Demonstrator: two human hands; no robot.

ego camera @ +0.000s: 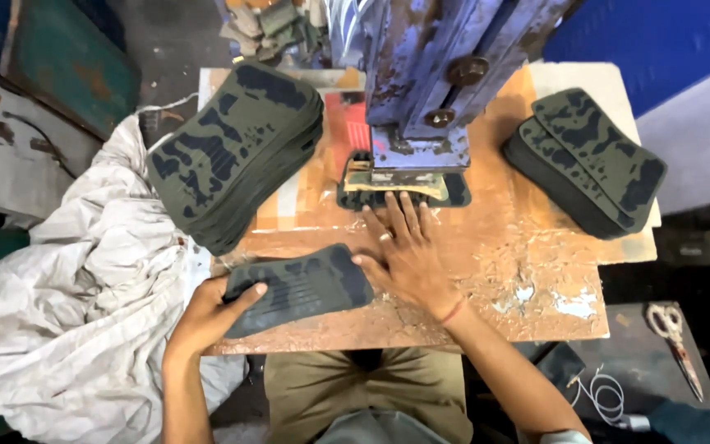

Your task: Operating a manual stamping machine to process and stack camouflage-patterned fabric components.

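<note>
**Camo pads at a blue press: one under the head, one in hand**

Head view: olive-green camo pads, flat w/ rounded ends, sit in three places on a worn orange-brown bench [486, 271]. A tall stack [232, 156] leans at the left rear. A smaller, lower stack [589, 160] lies at the right rear, well apart from the first. Between them stands a blue, paint-chipped press [433, 82]; one pad [404, 191] lies under its head, edges showing on both sides.

Left hand [207, 316], at the bench's near edge, holds a single pad [301, 288]: thumb over the top face, fingers curled under the near end, a loose grip, not a fist. That pad lies flat on the bench, just beside the right hand.

Right hand [408, 251] is open, fingers spread and flat on the bench, tips touching the pressed pad's front edge; it grips nothing.

Progress, as a judgement: right stack looks like finished pcs, left stack like pcs waiting, so most of the work appears left. Cannot tell if the press is down or raised.

Elsewhere: crumpled white cloth [84, 279] at left, scissors [675, 333] at lower right.
</note>
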